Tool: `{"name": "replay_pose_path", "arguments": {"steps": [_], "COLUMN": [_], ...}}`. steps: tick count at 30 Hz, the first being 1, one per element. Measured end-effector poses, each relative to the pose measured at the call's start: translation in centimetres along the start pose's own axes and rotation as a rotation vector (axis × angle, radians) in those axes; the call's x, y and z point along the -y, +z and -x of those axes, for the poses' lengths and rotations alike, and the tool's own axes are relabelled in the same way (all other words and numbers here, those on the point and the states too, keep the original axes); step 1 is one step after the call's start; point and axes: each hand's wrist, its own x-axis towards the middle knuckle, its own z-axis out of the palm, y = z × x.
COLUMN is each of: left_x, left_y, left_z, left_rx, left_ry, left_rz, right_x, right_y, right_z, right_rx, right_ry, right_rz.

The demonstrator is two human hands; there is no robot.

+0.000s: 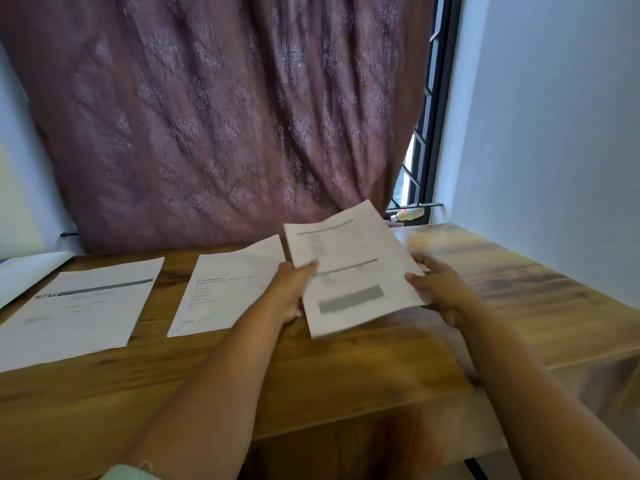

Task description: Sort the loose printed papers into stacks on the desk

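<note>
- Two bare forearms reached forward from the lower edge of the view over the wooden desk (363, 382), with a pale cuff (128, 472) showing at the left wrist.
- Between the hands, a printed sheet (353, 275) was held up off the desk, tilted, its grey bars of print blurred.
- Left hand (289, 292) gripped the sheet's left edge, thumb curled onto the printed face.
- Right hand (440, 289) gripped the sheet's right edge, fingertips pinching the paper.
- The hands stood apart, one at each side of the sheet, both clamped on it.
- Just left of the left hand, a second printed page (225, 289) lay flat on the desk, its near corner hidden behind that hand.
- Farther left, well apart from both hands, a page with a dark header bar (83, 306) lay flat.
- Beyond that, at the far left edge, part of a white sheet (27, 271) showed.
- Behind the hands hung a patterned mauve curtain (225, 116); a small bottle (410, 214) lay on the sill beyond the right hand.
</note>
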Motion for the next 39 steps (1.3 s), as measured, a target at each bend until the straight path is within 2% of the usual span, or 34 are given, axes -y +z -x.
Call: {"name": "replay_pose_path", "arguments": {"steps": [2,6,9,15,19,20,22,24,25,28,35,39], "left_x": [1.3,2.4,2.7,2.6,2.7,2.7,2.7,3.0,3.4,3.8,3.8,3.5], "left_y": [1.3,2.6,2.6,2.3,2.3,2.3,2.5,2.5,2.5,2.3,2.0,1.5], "left_z": [-0.2,0.0,-0.5,-0.3,0.2,0.3,0.4,0.2,0.0,-0.2,-0.3,0.1], "left_rx": [0.057,0.13,0.077,-0.04,-0.101,-0.108,-0.075,0.032,0.092,0.162,0.169,0.128], "left_ry": [0.026,0.109,0.14,0.169,0.286,0.354,0.447,0.37,0.29,0.195,0.224,0.273], "left_rz": [-0.154,-0.467,-0.642,-0.94,-1.143,-1.18,-1.325,-1.48,-1.518,-1.515,-1.481,-1.407], "right_x": [0.5,-1.0,-2.5,-4.3,-3.7,-3.3,-2.6,-2.6,-2.7,-2.7,-2.9,-2.7], "right_y": [0.3,0.6,1.1,1.4,1.5,1.9,3.0,3.9,4.0,4.0,3.8,3.8], "right_z": [-2.2,-5.9,-7.5,-9.1,-8.1,-7.5,-6.3,-5.9,-5.8,-5.7,-5.9,-5.4], "right_rx": [-0.072,-0.13,-0.225,-0.22,-0.28,-0.243,-0.005,0.214,0.25,0.23,0.216,0.05], "right_ry": [-0.052,-0.044,-0.102,-0.225,-0.447,-0.461,-0.336,-0.136,-0.097,-0.11,-0.124,-0.267], "right_rz": [0.16,0.747,0.817,1.039,1.044,1.044,1.142,1.239,1.246,1.241,1.245,1.195]}}
